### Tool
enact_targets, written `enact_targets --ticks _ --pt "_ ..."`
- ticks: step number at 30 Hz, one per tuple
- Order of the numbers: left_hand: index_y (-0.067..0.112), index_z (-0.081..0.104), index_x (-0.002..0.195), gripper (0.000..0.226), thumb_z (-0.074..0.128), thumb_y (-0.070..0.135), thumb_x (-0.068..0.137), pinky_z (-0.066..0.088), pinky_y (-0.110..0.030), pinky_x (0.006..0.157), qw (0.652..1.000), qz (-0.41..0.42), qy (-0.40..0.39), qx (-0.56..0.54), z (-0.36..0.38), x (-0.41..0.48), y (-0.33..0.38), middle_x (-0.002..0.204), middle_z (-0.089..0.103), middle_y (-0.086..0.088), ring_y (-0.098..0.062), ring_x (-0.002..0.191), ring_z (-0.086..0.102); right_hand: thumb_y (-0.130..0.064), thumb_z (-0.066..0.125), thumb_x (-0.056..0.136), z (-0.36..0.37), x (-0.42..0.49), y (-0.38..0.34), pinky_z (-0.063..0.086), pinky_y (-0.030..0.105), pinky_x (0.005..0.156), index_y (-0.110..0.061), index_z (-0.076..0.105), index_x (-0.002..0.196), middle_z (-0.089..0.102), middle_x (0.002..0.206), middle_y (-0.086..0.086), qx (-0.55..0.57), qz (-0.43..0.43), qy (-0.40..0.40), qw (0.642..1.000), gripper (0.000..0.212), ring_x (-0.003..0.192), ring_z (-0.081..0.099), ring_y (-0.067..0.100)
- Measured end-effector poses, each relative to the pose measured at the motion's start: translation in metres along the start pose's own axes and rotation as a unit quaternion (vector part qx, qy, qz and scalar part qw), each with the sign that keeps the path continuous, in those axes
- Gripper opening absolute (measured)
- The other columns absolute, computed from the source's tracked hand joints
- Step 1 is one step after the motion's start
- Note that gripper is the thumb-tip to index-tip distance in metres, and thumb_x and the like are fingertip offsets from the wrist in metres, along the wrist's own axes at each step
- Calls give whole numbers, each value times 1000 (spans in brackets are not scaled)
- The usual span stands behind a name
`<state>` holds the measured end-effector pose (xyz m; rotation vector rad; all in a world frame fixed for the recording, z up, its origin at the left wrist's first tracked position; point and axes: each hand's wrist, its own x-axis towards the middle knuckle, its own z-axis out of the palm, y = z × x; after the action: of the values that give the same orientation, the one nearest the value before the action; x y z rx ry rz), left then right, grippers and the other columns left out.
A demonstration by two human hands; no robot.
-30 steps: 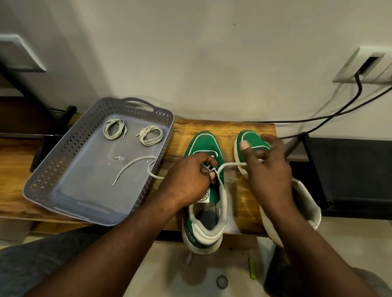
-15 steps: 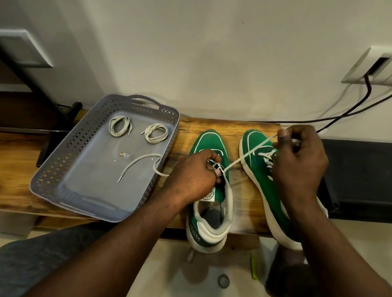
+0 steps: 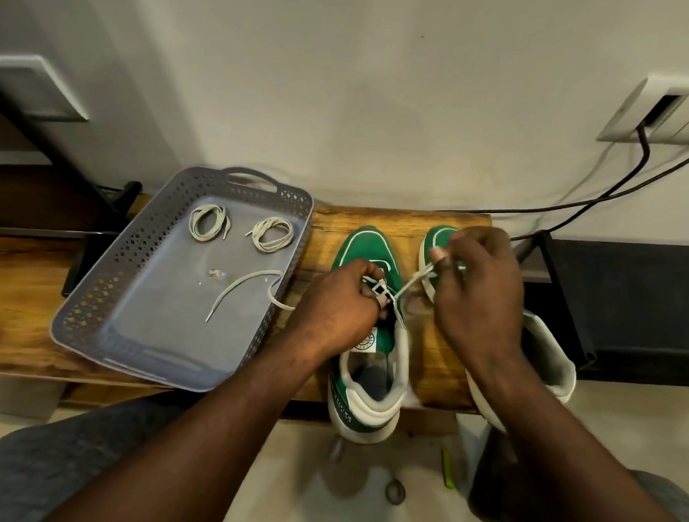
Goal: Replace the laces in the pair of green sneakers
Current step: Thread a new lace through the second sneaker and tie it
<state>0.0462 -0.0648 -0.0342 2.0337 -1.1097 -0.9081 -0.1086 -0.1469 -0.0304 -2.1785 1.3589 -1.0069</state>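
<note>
- Both sneaker heels overhang the bench's front edge; a bare strip of wood runs between the shoes.
- Left hand curls over the left sneaker, fingers pinching the lace at the eyelets.
- Right hand pinches the same lace between thumb and finger, above the right sneaker.
- Tray sits just left of the shoes; its near corner reaches the bench edge; bare wood lies further left.
- Count: two sneakers; two coiled laces in the tray; one loose strand trailing over its wall towards the left hand.
- Half a second ago the right hand was further right, the lace stretched longer; now it is nearer the left hand.
</note>
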Motion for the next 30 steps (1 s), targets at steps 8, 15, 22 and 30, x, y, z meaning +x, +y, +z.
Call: enact_targets --ticks 8,15,22,30 --pt "40 67 121 37 75 20 91 56 -47 91 998 49 36 11 0 -2 2 83 71 17 -13 99 64 -33 65 96 8 -8 7 44 51 112 -21 61 134 50 151 6 -41 2 -100 994 40 139 45 30" --pt "43 51 141 69 75 13 84 45 -48 101 984 69 20 164 -2 -7 2 112 61 21 -19 120 40 -28 64 100 23 -13 5 49 38 87 -16 72 102 67 102 -1 -65 -35 -168 983 15 100 57 22" --pt "35 46 146 79 73 6 78 46 -46 108 974 70 18 214 -5 -5 -3 138 51 2 -23 128 44 -22 60 101 -7 7 18 49 39 84 -9 69 107 64 116 9 -39 66 42 996 17 106 58 27" --pt "32 49 141 74 76 11 75 52 -46 101 981 64 24 181 -7 -2 -5 129 54 0 -22 122 53 -38 57 101 21 -13 0 47 43 92 -21 71 105 70 106 -1 -111 -68 -186 974 22 106 57 24"
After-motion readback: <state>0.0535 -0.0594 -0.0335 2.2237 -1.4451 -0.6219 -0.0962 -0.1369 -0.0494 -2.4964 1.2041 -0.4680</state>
